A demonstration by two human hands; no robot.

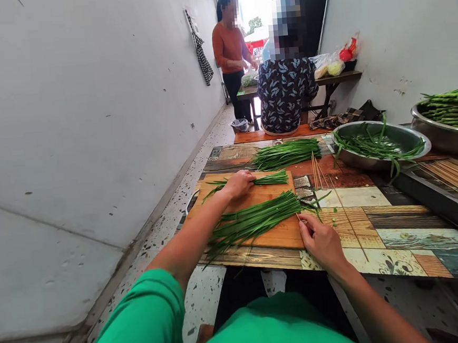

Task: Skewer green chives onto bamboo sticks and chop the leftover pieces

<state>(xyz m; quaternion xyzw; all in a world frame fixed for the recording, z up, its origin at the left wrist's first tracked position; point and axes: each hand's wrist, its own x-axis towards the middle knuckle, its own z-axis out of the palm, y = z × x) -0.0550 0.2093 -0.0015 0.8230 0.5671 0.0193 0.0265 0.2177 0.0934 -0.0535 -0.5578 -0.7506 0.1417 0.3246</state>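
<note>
On a wooden cutting board (279,237), my left hand (241,184) is closed around a thin bundle of garlic chives (271,177) near the far edge. A larger loose bunch of chives (256,217) lies nearer to me, its leaf tips spreading left over the board's edge. My right hand (319,237) is at the board's right edge, thumb and forefinger pinching a thin wooden skewer (297,217); only its tip shows. Beyond the board lies another pile of chives (287,153). Several loose skewers (317,172) lie beside it.
A steel bowl (423,151) with chive scraps and another bowl (448,132) of green stalks stand at right. A dark tray (421,191) holds many skewers (457,177). A white wall (70,126) runs along the left. Two people are at a farther table (338,80).
</note>
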